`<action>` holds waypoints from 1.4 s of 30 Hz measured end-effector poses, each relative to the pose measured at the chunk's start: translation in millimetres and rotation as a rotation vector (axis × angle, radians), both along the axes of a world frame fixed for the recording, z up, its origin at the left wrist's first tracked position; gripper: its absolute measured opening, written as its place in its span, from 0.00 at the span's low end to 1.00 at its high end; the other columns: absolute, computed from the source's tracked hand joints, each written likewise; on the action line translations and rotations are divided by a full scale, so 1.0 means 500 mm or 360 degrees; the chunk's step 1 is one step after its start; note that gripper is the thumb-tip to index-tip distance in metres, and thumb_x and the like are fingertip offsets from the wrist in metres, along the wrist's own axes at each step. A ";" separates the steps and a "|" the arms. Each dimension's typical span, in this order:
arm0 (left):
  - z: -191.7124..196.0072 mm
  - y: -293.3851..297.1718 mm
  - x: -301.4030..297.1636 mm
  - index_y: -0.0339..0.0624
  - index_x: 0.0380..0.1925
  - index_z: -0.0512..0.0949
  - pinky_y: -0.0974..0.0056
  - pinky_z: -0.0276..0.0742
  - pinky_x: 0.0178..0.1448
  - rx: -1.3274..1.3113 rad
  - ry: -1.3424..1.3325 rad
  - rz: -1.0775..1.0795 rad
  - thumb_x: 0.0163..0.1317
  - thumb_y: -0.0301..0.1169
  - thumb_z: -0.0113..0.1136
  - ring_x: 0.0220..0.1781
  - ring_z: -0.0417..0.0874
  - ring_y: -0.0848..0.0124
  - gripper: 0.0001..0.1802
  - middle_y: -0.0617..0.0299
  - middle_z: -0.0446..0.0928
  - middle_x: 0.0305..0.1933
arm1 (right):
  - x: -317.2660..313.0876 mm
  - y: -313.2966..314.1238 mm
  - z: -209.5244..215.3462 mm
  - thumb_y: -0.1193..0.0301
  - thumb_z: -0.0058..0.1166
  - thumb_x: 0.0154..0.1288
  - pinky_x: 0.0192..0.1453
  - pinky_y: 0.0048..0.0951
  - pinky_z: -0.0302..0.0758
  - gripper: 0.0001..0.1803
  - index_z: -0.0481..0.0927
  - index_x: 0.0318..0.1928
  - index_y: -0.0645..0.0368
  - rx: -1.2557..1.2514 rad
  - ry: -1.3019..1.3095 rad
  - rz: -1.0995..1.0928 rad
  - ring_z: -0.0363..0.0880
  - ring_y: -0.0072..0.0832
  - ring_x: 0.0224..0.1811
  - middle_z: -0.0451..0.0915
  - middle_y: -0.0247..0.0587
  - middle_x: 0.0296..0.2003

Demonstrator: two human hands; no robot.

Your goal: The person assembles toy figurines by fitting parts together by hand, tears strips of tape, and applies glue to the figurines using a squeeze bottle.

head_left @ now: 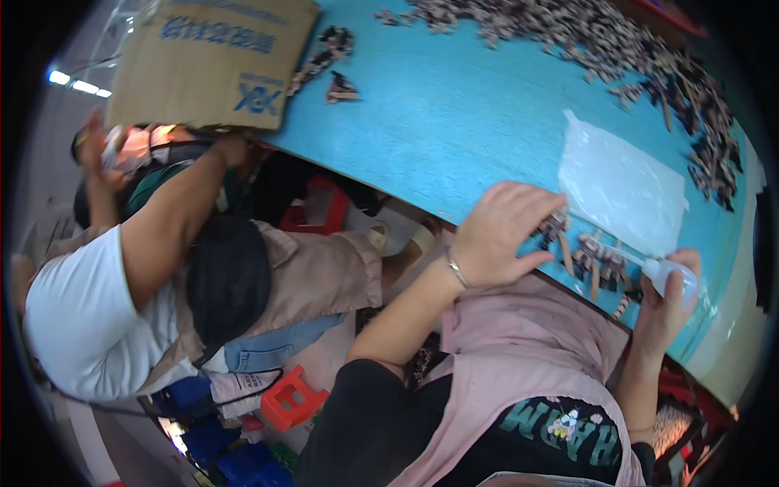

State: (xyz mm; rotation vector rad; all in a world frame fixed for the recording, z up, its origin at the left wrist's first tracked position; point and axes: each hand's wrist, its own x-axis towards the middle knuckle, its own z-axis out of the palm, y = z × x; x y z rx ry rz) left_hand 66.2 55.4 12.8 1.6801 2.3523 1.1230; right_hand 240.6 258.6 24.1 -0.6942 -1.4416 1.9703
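Observation:
My right hand [661,316] is closed around a small translucent squeeze bottle [677,282], whose long thin nozzle points left over the table's near edge. Below the nozzle lies a group of small dark-and-pinkish pieces [596,256], some with tan stick-like parts. My left hand [505,231] rests at the table edge, thumb spread from the fingers, its fingertips at another small dark piece [554,223]. Whether they touch it, I cannot tell. Just beyond both hands lies a flat whitish plastic sheet or bag [621,191].
The blue table [438,122] bears a long heap of similar pieces [560,40] along its far side. At its left end stands a cardboard box [211,65], with a few pieces [329,61] beside it. A co-worker in a white sleeve [89,316] sits left. A red stool [294,399] stands below.

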 end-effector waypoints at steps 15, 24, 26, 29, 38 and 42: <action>0.009 0.005 0.009 0.40 0.56 0.72 0.54 0.68 0.56 -0.0064 0.0024 0.0034 0.40 0.38 0.72 0.51 0.76 0.56 0.39 0.55 0.77 0.50 | -0.022 -0.049 0.069 0.78 0.62 0.57 0.36 0.17 0.71 0.11 0.74 0.39 0.64 0.0524 -0.0121 0.0375 0.75 0.17 0.33 0.78 0.37 0.34; 0.012 0.003 0.015 0.40 0.55 0.73 0.54 0.68 0.56 -0.0066 0.0036 0.0043 0.39 0.38 0.72 0.51 0.76 0.56 0.39 0.55 0.77 0.50 | -0.041 -0.061 0.075 0.79 0.64 0.54 0.35 0.18 0.72 0.11 0.76 0.37 0.63 0.0674 -0.0232 0.0469 0.77 0.18 0.32 0.79 0.36 0.32; 0.008 0.006 0.017 0.40 0.55 0.73 0.54 0.68 0.56 -0.0057 0.0040 0.0041 0.39 0.38 0.72 0.51 0.76 0.56 0.39 0.55 0.77 0.50 | -0.042 -0.060 0.072 0.79 0.64 0.54 0.35 0.18 0.72 0.11 0.76 0.36 0.63 0.0682 -0.0236 0.0467 0.78 0.18 0.32 0.79 0.36 0.32; -0.003 0.015 0.019 0.40 0.55 0.73 0.54 0.68 0.56 -0.0049 0.0036 0.0028 0.39 0.38 0.72 0.51 0.76 0.56 0.39 0.55 0.77 0.50 | -0.041 -0.055 0.063 0.79 0.64 0.54 0.37 0.19 0.73 0.10 0.76 0.37 0.64 0.0657 -0.0259 0.0484 0.78 0.19 0.33 0.79 0.37 0.33; 0.005 0.020 0.030 0.39 0.55 0.73 0.54 0.68 0.56 -0.0045 0.0060 0.0018 0.39 0.38 0.72 0.51 0.76 0.56 0.38 0.55 0.77 0.50 | -0.035 -0.054 0.062 0.78 0.64 0.55 0.39 0.20 0.75 0.10 0.77 0.37 0.64 0.0713 -0.0208 0.0454 0.79 0.21 0.34 0.80 0.40 0.34; 0.006 0.022 0.033 0.39 0.55 0.73 0.54 0.68 0.56 -0.0047 0.0046 0.0010 0.39 0.37 0.72 0.51 0.76 0.56 0.38 0.55 0.77 0.50 | -0.033 -0.052 0.066 0.78 0.64 0.55 0.38 0.20 0.75 0.10 0.78 0.37 0.64 0.0738 -0.0211 0.0452 0.79 0.20 0.33 0.80 0.39 0.33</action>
